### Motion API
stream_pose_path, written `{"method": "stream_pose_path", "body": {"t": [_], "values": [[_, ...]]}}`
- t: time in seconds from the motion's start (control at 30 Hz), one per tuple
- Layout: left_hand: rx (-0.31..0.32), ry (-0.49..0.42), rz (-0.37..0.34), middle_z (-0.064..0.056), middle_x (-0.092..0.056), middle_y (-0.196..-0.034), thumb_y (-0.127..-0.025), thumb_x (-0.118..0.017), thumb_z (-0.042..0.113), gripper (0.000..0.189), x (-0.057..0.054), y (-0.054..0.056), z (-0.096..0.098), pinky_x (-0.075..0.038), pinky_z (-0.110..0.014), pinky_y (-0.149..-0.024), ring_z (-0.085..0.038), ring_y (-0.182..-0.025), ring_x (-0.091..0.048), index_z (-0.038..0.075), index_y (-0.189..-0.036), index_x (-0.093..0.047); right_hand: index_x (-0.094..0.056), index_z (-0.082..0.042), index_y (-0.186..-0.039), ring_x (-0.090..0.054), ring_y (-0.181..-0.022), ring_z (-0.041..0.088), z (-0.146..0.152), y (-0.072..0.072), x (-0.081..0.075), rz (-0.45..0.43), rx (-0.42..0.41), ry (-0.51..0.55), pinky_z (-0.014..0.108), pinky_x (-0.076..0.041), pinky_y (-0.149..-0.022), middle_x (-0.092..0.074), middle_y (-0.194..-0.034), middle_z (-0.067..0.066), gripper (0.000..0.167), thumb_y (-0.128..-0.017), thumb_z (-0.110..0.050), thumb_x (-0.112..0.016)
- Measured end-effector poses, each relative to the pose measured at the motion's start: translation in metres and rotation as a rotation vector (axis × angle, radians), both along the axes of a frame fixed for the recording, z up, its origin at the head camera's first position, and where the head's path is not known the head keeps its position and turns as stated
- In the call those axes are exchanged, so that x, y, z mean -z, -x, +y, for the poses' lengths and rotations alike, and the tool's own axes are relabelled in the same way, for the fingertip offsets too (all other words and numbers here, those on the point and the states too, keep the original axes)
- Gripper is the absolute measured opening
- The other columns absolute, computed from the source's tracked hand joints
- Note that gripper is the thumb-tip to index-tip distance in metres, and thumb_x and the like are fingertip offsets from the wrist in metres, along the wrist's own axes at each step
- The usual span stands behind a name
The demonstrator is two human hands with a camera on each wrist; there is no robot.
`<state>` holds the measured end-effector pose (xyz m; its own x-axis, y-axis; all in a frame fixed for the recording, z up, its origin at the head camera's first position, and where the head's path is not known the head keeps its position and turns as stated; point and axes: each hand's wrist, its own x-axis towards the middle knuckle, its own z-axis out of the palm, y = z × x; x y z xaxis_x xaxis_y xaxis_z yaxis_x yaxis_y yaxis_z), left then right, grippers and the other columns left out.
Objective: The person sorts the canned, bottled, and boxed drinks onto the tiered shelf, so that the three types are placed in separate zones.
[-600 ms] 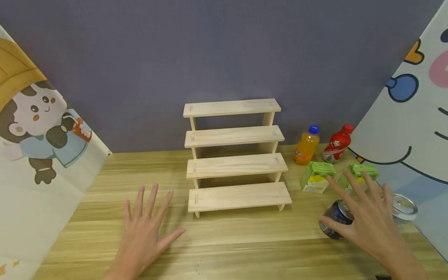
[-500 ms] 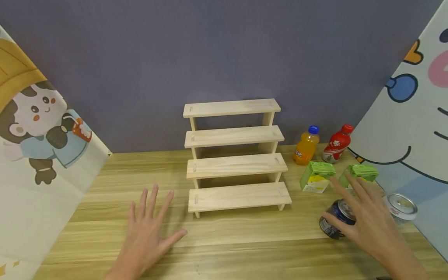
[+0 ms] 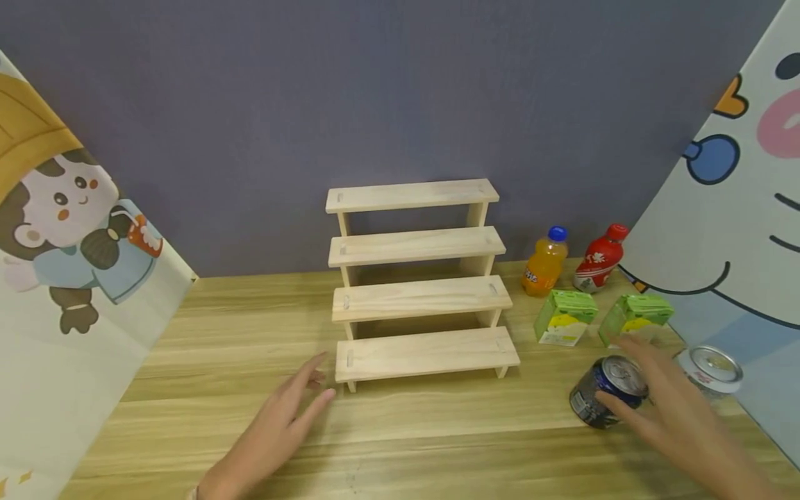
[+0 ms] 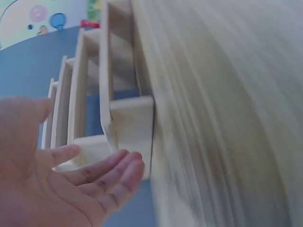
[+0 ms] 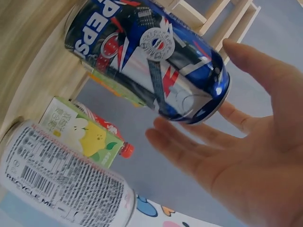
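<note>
A dark blue Pepsi can (image 3: 598, 397) stands on the wooden table at the right. Around its top, my right hand (image 3: 678, 417) spreads, thumb on one side and fingers on the other. The right wrist view shows the Pepsi can (image 5: 151, 54) near the open curve of that hand (image 5: 246, 156), with a gap at the palm. My left hand (image 3: 275, 423) hovers with loosely bent fingers near the left front corner of a four-step wooden shelf (image 3: 428, 353). In the left wrist view its fingertips overlap the shelf's lowest leg (image 4: 135, 127); it holds nothing.
Right of the Pepsi can stands a white can (image 3: 711, 371). Behind are two green juice cartons (image 3: 565, 316), an orange soda bottle (image 3: 545, 267) and a red bottle (image 3: 600, 260). A grey panel (image 3: 400, 90) closes off the back; printed panels (image 3: 706, 229) flank both sides.
My right hand has lowered and turned sideways around the Pepsi can. The left hand has rotated from palm-down and spread to thumb-up, moving slightly right towards the shelf.
</note>
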<state>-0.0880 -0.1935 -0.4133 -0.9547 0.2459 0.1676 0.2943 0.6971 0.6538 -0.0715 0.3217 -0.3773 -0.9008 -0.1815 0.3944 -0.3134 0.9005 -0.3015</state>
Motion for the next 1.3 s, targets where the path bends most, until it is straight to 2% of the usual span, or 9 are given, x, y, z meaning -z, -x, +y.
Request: {"method": "stream_pose_path", "body": {"t": [0.13, 0.3, 0.5, 0.57, 0.73, 0.8, 0.93, 1.07, 1.3], "values": [[0.055, -0.177, -0.117, -0.005, -0.068, -0.114, -0.106, -0.05, 0.033, 0.048, -0.003, 0.015, 0.002, -0.057, -0.031, -0.084, -0.019, -0.102, -0.066, 0.02, -0.15, -0.039, -0.049, -0.004, -0.133, -0.058, -0.103, 0.042, 0.003, -0.001, 0.002, 0.045, 0.001, -0.019, 0.059, -0.051, -0.07, -0.058, -0.121, 0.02, 0.078, -0.07, -0.023, -0.092], [0.098, -0.347, -0.246, -0.014, -0.069, -0.106, -0.105, -0.052, 0.032, 0.048, -0.001, 0.03, 0.002, -0.061, -0.036, -0.076, -0.029, -0.091, -0.069, 0.014, -0.149, -0.04, -0.054, -0.007, -0.128, -0.059, -0.102, 0.044, 0.008, -0.002, 0.006, 0.01, 0.012, -0.016, 0.061, -0.052, -0.069, -0.06, -0.121, 0.019, 0.07, -0.072, -0.029, -0.091], [0.229, -0.516, -0.396, -0.025, -0.068, -0.099, -0.106, -0.051, 0.024, 0.049, 0.011, 0.042, 0.001, -0.061, -0.039, -0.069, -0.032, -0.082, -0.068, 0.006, -0.148, -0.033, -0.05, -0.009, -0.129, -0.062, -0.098, 0.046, 0.008, -0.002, 0.015, -0.046, 0.01, 0.029, 0.056, -0.055, -0.064, -0.06, -0.118, 0.019, 0.078, -0.068, -0.03, -0.093], [0.246, -0.583, -0.451, -0.023, -0.068, -0.092, -0.106, -0.05, 0.022, 0.049, 0.016, 0.045, 0.001, -0.06, -0.035, -0.065, -0.027, -0.075, -0.068, 0.007, -0.148, -0.031, -0.05, -0.007, -0.128, -0.062, -0.097, 0.046, 0.006, -0.002, 0.018, -0.045, 0.007, 0.062, 0.056, -0.055, -0.063, -0.06, -0.117, 0.021, 0.079, -0.066, -0.027, -0.094], [0.237, -0.752, -0.569, -0.013, -0.07, -0.085, -0.105, -0.052, 0.02, 0.051, 0.029, 0.049, 0.0, -0.055, -0.024, -0.059, -0.018, -0.068, -0.066, 0.009, -0.149, -0.029, -0.054, -0.005, -0.123, -0.062, -0.094, 0.044, 0.007, 0.001, 0.021, 0.025, -0.012, 0.09, 0.042, -0.059, -0.061, -0.063, -0.116, 0.019, 0.078, -0.059, -0.019, -0.097], [0.242, -0.806, -0.588, -0.013, -0.071, -0.088, -0.105, -0.052, 0.02, 0.051, 0.034, 0.051, 0.0, -0.055, -0.023, -0.059, -0.019, -0.07, -0.068, 0.01, -0.15, -0.028, -0.056, -0.005, -0.121, -0.064, -0.091, 0.044, 0.008, 0.001, 0.02, 0.036, 0.001, 0.086, 0.034, -0.058, -0.056, -0.065, -0.114, 0.019, 0.077, -0.058, -0.019, -0.098], [0.303, -0.894, -0.631, -0.016, -0.073, -0.098, -0.107, -0.048, 0.02, 0.051, 0.039, 0.05, 0.0, -0.057, -0.024, -0.064, -0.022, -0.079, -0.072, 0.011, -0.151, -0.024, -0.058, -0.007, -0.118, -0.065, -0.084, 0.047, 0.007, 0.001, 0.019, -0.015, 0.037, 0.093, 0.041, -0.055, -0.051, -0.065, -0.108, 0.026, 0.073, -0.058, -0.021, -0.098], [0.38, -0.96, -0.678, -0.016, -0.072, -0.104, -0.109, -0.043, 0.017, 0.051, 0.044, 0.048, 0.0, -0.059, -0.026, -0.072, -0.021, -0.087, -0.072, 0.01, -0.153, -0.018, -0.06, -0.009, -0.116, -0.066, -0.085, 0.045, 0.003, 0.0, 0.019, -0.027, 0.036, 0.06, 0.046, -0.056, -0.052, -0.066, -0.108, 0.022, 0.071, -0.058, -0.025, -0.098], [0.394, -0.994, -0.64, -0.015, -0.072, -0.104, -0.109, -0.041, 0.016, 0.048, 0.047, 0.05, -0.003, -0.06, -0.029, -0.074, -0.021, -0.087, -0.072, 0.01, -0.152, -0.021, -0.063, -0.009, -0.115, -0.068, -0.083, 0.041, -0.007, 0.012, 0.015, 0.062, -0.02, 0.057, 0.042, -0.057, -0.053, -0.069, -0.107, 0.017, 0.069, -0.057, -0.025, -0.098]]}}
